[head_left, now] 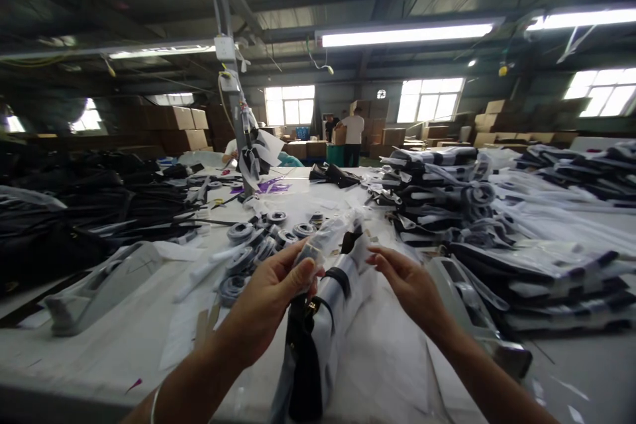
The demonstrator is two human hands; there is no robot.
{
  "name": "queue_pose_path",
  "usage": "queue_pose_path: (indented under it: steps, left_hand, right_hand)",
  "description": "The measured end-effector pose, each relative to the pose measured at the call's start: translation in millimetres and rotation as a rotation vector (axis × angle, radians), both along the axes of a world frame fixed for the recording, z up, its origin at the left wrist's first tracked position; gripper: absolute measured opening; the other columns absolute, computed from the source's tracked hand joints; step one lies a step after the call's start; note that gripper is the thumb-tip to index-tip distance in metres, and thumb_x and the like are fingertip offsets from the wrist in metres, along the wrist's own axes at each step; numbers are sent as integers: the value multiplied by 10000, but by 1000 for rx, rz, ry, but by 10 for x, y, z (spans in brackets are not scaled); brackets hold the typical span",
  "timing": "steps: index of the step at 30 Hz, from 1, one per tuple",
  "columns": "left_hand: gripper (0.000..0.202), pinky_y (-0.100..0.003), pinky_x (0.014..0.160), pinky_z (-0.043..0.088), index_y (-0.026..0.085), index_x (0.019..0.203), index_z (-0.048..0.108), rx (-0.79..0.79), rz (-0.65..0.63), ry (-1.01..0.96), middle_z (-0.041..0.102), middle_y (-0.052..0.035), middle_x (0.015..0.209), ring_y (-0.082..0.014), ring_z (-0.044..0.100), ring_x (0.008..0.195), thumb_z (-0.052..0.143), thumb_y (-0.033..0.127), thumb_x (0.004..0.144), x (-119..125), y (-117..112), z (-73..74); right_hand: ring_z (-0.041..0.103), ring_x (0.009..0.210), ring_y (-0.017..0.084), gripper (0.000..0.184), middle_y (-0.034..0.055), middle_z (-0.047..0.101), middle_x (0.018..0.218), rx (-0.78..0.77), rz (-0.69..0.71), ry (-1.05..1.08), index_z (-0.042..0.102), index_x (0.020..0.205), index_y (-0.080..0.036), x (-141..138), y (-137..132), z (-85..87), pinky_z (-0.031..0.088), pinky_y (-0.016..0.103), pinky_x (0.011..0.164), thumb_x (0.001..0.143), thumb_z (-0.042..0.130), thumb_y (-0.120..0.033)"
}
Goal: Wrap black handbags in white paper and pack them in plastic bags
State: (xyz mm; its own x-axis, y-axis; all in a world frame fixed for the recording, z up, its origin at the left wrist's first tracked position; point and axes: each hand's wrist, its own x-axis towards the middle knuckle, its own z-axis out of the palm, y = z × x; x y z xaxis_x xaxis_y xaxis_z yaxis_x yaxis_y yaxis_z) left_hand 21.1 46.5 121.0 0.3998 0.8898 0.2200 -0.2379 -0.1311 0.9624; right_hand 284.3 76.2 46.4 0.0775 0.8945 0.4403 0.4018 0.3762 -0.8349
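My left hand (271,295) is closed around the top of a grey-and-black bag (318,331) wrapped in a clear plastic sleeve (342,232); thumb and fingers pinch the plastic near a black strap. My right hand (410,285) is just to the right, fingers half curled, its fingertips touching the plastic's right edge. The bag hangs down toward me over the white table (99,344). Rolled grey straps (258,242) lie just beyond my left hand.
Stacks of bagged grey-and-black goods (497,245) fill the right side. Dark bags (74,212) are piled at the left. A metal pole (238,99) rises from the table's middle. A person in white (354,136) stands far back among cardboard boxes (181,126).
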Motion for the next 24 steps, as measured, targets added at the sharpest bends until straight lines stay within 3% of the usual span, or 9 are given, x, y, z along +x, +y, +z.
queue_pose_path:
  steps: [2, 4, 6, 9, 12, 16, 19, 21, 24]
  left_hand:
    - [298, -192, 666, 420, 163, 1068, 669, 21, -5, -9, 579, -5, 841, -86, 486, 698, 669, 412, 903, 49, -94, -10]
    - [367, -199, 672, 428, 176, 1182, 656, 43, -8, -34, 587, -8, 842, -92, 493, 704, 682, 403, 894, 115, -182, -15]
    - [411, -208, 675, 437, 179, 1225, 650, 55, -22, -67, 597, -13, 847, -98, 504, 705, 702, 393, 878, 199, -257, -17]
    - [431, -225, 692, 454, 170, 1252, 638, 68, -48, -146, 612, -32, 900, -111, 540, 725, 700, 373, 877, 320, -299, -15]
    - [480, -286, 745, 493, 200, 1348, 569, 67, -72, -229, 634, -73, 1038, -163, 608, 818, 573, 462, 946, 360, -227, 3]
    - [441, -331, 904, 453, 140, 1174, 693, 168, -60, -169, 665, -93, 1060, -218, 605, 997, 506, 482, 968, 284, -70, 16]
    - [474, -311, 853, 467, 118, 1141, 703, 115, -95, -137, 671, -94, 1023, -211, 615, 944, 534, 510, 934, 280, 2, -22]
    - [494, -307, 794, 487, 116, 1084, 707, 53, -128, -136, 669, -92, 956, -198, 623, 855, 550, 549, 904, 335, 34, -48]
    - [435, -301, 697, 499, 121, 931, 668, -63, -220, -189, 628, -67, 784, -163, 608, 673, 569, 541, 876, 444, 81, -44]
  right_hand:
    - [697, 1031, 277, 524, 143, 727, 1142, -168, 323, 171, 680, 1197, -181, -238, -154, 332, 544, 472, 940, 954, 462, -592]
    - [692, 1062, 285, 646, 154, 718, 1170, -269, 507, 310, 667, 1218, -161, -410, -235, 621, 556, 466, 926, 968, 339, -658]
    - [700, 1044, 298, 655, 149, 714, 1186, -318, 554, 382, 669, 1212, -169, -504, -250, 843, 589, 456, 853, 962, 327, -669]
    - [732, 941, 310, 467, 124, 709, 1214, -350, 498, 403, 700, 1173, -210, -539, -205, 1047, 625, 419, 677, 911, 539, -561]
    - [743, 896, 322, 398, 123, 723, 1187, -361, 381, 387, 738, 1121, -223, -518, -151, 1126, 639, 405, 620, 810, 685, -467]
    - [708, 1035, 352, 368, 135, 744, 1125, -311, 181, 368, 790, 1001, -260, -492, -105, 1118, 650, 414, 731, 714, 747, -486]
    - [698, 1045, 371, 375, 136, 742, 1129, -294, 123, 304, 796, 967, -285, -501, -87, 1078, 651, 446, 719, 691, 746, -534]
    - [720, 961, 372, 396, 147, 736, 1138, -304, 105, 268, 791, 982, -294, -517, -86, 1051, 636, 435, 580, 697, 732, -562]
    - [730, 730, 339, 392, 161, 726, 1155, -302, 70, 209, 777, 1018, -319, -522, -91, 1007, 484, 397, 334, 755, 668, -590]
